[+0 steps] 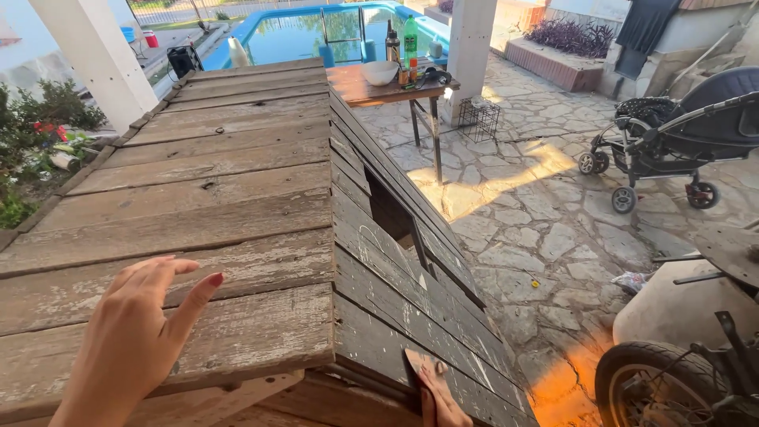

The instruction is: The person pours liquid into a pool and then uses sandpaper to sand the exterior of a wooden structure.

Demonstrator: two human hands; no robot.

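A large weathered wooden box of grey planks [221,182] fills the left and middle of the head view. My left hand [134,340] hovers flat over its near top planks, fingers together and slightly raised, holding nothing. My right hand [443,407] is at the bottom edge, pressing a brown sheet that looks like sandpaper [427,370] against the darker side planks [411,316]. A rectangular hole [391,213] is cut in that side wall.
A small wooden table [387,87] with a white bowl, bottles and tools stands beyond the box. A stroller [680,126] is at the right, a wheel [656,387] at the bottom right. Stone paving, a white pillar and a pool lie behind.
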